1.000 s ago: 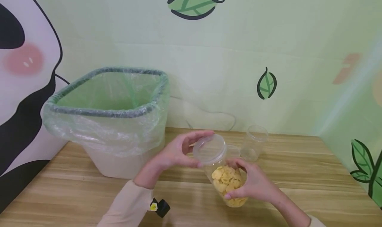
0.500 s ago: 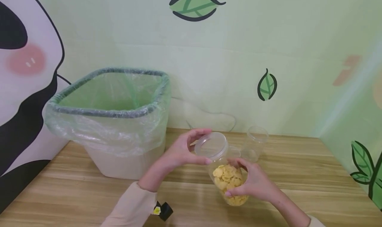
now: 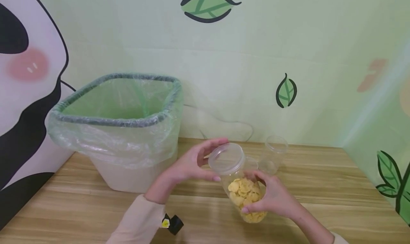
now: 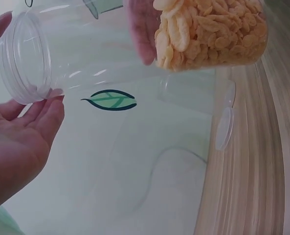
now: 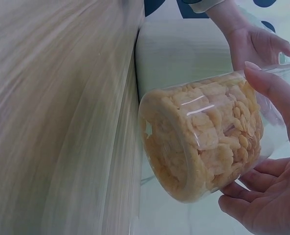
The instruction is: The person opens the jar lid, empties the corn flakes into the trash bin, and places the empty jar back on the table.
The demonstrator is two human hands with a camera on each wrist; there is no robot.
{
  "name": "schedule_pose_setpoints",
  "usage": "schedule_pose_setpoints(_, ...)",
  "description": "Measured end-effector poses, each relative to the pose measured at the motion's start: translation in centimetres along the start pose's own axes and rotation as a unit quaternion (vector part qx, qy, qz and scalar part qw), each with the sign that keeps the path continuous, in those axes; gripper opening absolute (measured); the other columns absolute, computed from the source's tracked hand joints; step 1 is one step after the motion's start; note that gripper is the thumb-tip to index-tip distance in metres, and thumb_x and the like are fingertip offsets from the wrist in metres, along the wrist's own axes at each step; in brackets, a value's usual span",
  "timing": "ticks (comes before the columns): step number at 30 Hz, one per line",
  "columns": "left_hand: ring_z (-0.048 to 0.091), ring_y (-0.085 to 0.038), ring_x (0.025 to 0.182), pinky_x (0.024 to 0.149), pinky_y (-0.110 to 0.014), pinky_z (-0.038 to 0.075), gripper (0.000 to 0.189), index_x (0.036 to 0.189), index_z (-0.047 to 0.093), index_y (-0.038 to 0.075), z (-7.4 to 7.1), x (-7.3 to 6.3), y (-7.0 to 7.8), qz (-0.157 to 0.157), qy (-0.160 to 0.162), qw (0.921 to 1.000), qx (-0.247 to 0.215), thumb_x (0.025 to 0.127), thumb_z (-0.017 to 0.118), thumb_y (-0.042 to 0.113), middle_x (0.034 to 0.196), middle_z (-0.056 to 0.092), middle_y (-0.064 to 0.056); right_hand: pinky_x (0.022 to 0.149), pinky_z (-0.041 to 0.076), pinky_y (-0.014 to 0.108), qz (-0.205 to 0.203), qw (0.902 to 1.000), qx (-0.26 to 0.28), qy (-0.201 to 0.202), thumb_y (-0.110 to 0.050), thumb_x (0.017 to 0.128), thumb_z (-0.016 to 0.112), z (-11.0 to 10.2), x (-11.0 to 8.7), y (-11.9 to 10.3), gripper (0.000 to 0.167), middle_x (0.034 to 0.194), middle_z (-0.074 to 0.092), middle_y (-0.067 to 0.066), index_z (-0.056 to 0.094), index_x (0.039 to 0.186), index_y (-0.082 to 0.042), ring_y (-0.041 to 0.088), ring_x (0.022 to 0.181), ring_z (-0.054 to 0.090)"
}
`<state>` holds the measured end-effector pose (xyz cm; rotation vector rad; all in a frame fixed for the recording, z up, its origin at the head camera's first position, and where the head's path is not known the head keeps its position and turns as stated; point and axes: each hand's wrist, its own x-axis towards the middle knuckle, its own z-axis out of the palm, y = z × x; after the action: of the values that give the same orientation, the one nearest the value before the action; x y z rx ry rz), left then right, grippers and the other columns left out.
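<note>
I observe the jar (image 4: 103, 51) held between both hands above the near half of the tabletop (image 3: 320, 181), right of its middle. The jar is tilted, its lid (image 3: 226, 158) leaning toward the left edge; I cannot confirm whether its base touches the wood.

Right hand (image 3: 273, 196): thumb on the near side, fingers curled round the far side, gripping the lower body. Left hand (image 3: 191, 162): moderately spread, thumb and fingertips at opposite sides of the lid rim, pinching it lightly. The lid appears seated; I cannot tell how tightly. The yellow flakes (image 3: 245, 192) occupy the lower part of the jar.

A clear container (image 3: 273, 156) stands near the back edge, with a loose clear lid (image 3: 251, 163) beside it. The lined bin (image 3: 134, 178) stands toward the back left corner.

Fault conditions, in my judgement:
1. Spill: a sudden release of the lid with the tilt increased could throw flakes onto the tabletop.
2. Slip: smooth plastic could turn in the right hand if twisting force exceeds its grip.
3. Deformation: excess squeeze could flex the wall and loosen the hold.
4. Collision: a backward swing could knock the clear container.
</note>
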<state>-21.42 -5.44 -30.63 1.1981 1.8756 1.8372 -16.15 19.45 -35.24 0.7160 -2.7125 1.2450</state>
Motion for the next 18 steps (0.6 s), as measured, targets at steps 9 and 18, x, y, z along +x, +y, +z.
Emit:
schedule_pose_setpoints(9, 0.035, -0.027, 0.127, 0.102, -0.047, 0.032, 0.092, 0.135, 0.031, -0.009, -0.5, 0.13, -0.24, 0.025, -0.035, 0.9985, -0.034, 0.067, 0.08, 0.026, 0.14, 0.034, -0.023, 0.096, 0.037, 0.05, -0.009, 0.9999, 0.008, -0.004, -0.035, 0.053, 0.087, -0.02, -0.07, -0.17, 0.079, 0.113, 0.061, 0.012, 0.055, 0.116, 0.001, 0.033, 0.109, 0.054)
schedule_pose_setpoints(18, 0.038, -0.027, 0.125, 0.099, -0.043, 0.037, 0.084, 0.133, 0.034, -0.01, -0.36, 0.11, -0.11, 0.017, -0.011, 0.9994, -0.028, 0.067, 0.08, 0.015, 0.137, 0.039, -0.023, 0.095, 0.037, 0.051, -0.009, 0.9999, 0.008, -0.005, -0.034, 0.053, 0.087, 0.0, -0.11, -0.27, 0.079, 0.113, 0.061, 0.012, 0.055, 0.116, 0.001, 0.034, 0.109, 0.054)
